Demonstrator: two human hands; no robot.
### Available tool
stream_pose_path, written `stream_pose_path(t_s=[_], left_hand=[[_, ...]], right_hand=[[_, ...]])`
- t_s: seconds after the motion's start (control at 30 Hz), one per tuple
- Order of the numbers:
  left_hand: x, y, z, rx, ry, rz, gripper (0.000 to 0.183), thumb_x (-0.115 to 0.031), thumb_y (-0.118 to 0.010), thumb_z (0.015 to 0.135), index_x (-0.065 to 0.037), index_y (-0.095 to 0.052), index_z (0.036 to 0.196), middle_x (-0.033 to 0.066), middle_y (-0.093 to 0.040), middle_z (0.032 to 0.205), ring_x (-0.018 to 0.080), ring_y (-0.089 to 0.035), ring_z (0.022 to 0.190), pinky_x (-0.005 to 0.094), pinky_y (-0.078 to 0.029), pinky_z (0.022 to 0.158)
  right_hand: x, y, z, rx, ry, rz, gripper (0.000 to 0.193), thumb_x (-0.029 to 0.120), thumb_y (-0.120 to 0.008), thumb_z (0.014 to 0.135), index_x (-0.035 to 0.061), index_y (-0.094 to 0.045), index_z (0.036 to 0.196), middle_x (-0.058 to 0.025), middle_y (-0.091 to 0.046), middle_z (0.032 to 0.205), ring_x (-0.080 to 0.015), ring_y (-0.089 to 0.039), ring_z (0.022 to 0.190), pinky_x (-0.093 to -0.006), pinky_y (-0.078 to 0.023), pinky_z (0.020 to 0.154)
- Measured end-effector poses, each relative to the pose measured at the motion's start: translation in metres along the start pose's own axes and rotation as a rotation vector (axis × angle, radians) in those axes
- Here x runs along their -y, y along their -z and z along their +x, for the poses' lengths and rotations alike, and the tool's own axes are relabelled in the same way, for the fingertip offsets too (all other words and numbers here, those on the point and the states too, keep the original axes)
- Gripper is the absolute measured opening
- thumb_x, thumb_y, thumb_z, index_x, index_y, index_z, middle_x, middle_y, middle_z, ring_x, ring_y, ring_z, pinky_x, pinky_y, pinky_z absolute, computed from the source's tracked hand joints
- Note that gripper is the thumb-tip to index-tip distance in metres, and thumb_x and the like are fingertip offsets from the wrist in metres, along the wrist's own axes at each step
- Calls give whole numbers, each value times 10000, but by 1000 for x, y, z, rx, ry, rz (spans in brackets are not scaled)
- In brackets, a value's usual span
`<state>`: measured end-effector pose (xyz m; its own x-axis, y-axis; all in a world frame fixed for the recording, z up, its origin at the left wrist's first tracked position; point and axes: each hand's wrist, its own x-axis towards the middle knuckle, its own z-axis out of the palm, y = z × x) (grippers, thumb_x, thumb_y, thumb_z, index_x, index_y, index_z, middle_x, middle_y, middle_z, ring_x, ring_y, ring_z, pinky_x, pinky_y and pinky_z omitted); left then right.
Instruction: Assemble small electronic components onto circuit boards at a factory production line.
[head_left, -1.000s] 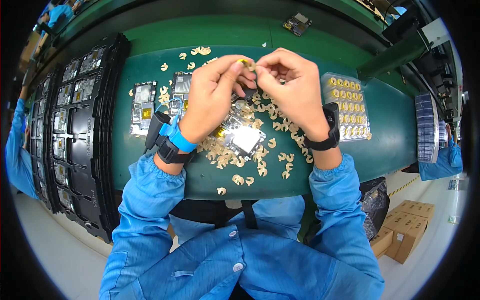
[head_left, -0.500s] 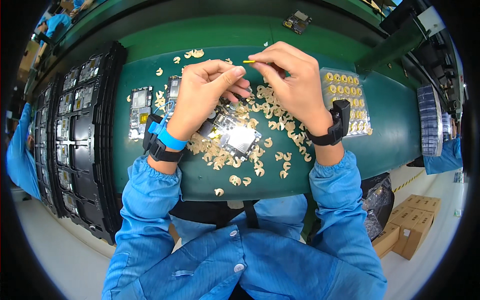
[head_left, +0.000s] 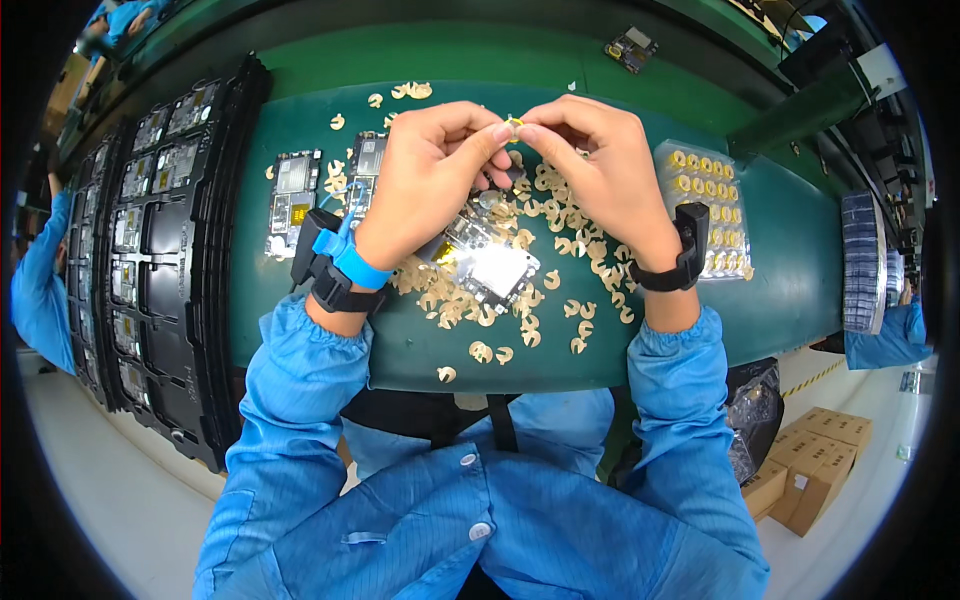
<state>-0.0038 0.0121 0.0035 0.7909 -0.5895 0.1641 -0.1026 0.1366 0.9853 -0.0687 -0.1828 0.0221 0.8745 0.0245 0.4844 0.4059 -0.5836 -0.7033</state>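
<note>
Between my fingertips is a small round yellow-rimmed disc (head_left: 516, 127), raised above the bench. My left hand (head_left: 425, 175) pinches its left edge, with thumb and forefinger together. Opposite it, my right hand (head_left: 603, 165) pinches the right edge. Below them lies a circuit board (head_left: 495, 268) with a shiny metal shield, partly hidden by my left hand and wrist. Beige notched paper pieces (head_left: 567, 215) are scattered around and under the board. To the right of my right hand, a clear plastic tray (head_left: 745, 240) holds rows of similar yellow discs.
Two more circuit boards, one (head_left: 292, 205) plainly visible, lie left of my left hand. Stacked black trays (head_left: 170, 330) with boards stand at the far left. Another board (head_left: 631, 48) sits on the back ledge. Cardboard boxes (head_left: 815, 465) are on the floor at right.
My left fingers have closed on the yellow disc, which only my right hand held before. The disc has turned from edge-on to show its round face. The whole view has shifted slightly.
</note>
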Motion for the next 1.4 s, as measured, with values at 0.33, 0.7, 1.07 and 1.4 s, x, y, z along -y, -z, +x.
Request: stream_pose_path(t_s=[0.33,0.7,1.07,1.4], left_hand=[[3,23,7,-317,-82,-28,326,-248,-630,1037,64,-715,1082,112,-721,834,173,-727,698,251,-539,606],[13,17,9,-325,-89,-39,274,-192,-620,1025,67,-709,1018,111,-717,813,166,-721,670,249,-529,560],[4,17,7,-199,-112,-33,272,-205,-628,1017,51,-720,1023,109,-737,854,157,-728,748,256,-551,642],[-3,13,0,370,-9,-136,232,-133,-689,992,56,-716,1125,58,-736,987,116,-690,873,264,-561,797]], right_hand=[[44,6,-26,115,-291,40,198,100,-721,914,-18,-675,1066,-56,-702,875,-117,-651,738,-265,-525,680],[86,-52,-107,52,-293,-389,719,75,-857,751,21,-508,1377,-180,-650,1110,-362,-586,1097,-455,-466,961],[97,-5,-77,-287,-172,144,784,-154,-708,849,25,-313,1502,-200,-662,1165,-205,-676,1031,-317,-562,921],[107,52,-24,-266,-104,74,862,-140,-703,856,47,-255,1568,-232,-675,1179,-168,-688,965,-286,-563,870]])
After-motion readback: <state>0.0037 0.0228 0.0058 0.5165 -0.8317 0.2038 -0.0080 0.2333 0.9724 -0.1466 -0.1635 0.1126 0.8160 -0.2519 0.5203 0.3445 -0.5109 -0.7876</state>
